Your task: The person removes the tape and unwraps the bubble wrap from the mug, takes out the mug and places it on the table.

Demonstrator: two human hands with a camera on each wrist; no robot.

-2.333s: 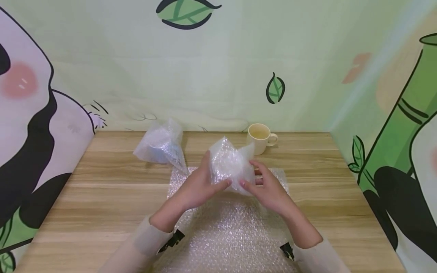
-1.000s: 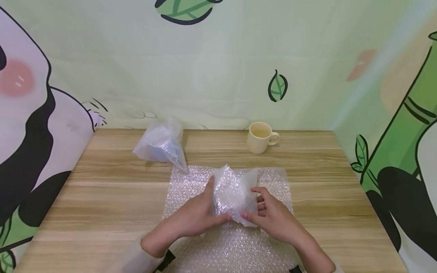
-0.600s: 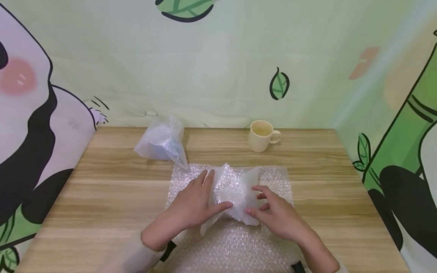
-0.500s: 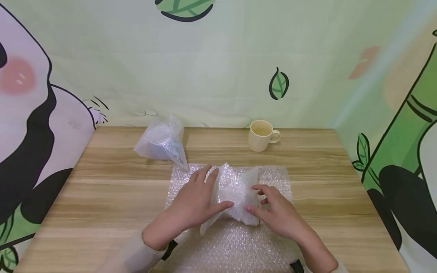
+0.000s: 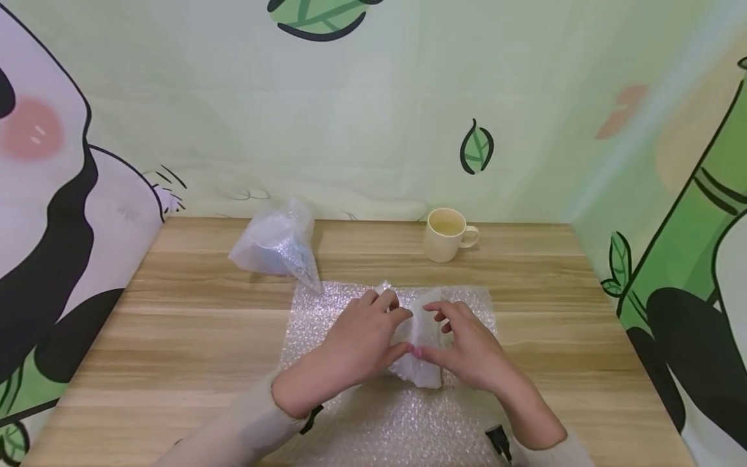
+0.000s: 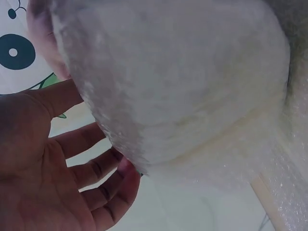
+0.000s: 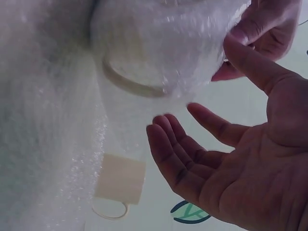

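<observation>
A round object wrapped in bubble wrap (image 5: 428, 331) sits on a flat bubble wrap sheet (image 5: 397, 434). A pale curved edge (image 7: 130, 87) shows through the wrap in the right wrist view; the rest of the object is hidden. My left hand (image 5: 362, 337) reaches over the bundle's top, its fingers bent over the folded wrap. From the right, my right hand (image 5: 469, 347) touches the wrap with its thumb tip, near the left thumb. The right fingers (image 7: 175, 149) stay loosely spread beside the bundle, away from the thumb.
Another bubble-wrapped bundle (image 5: 274, 246), bluish inside, stands at the back left of the wooden table (image 5: 187, 337), one corner over the sheet. A cream mug (image 5: 442, 240) stands at the back, handle to the right. A printed backdrop (image 5: 373, 117) rises behind.
Both hands brought the bundle down toward me onto the sheet. The left hand then loosened, lifted from the bundle's left side and moved right over its top, folding wrap across. The right hand barely shifted.
</observation>
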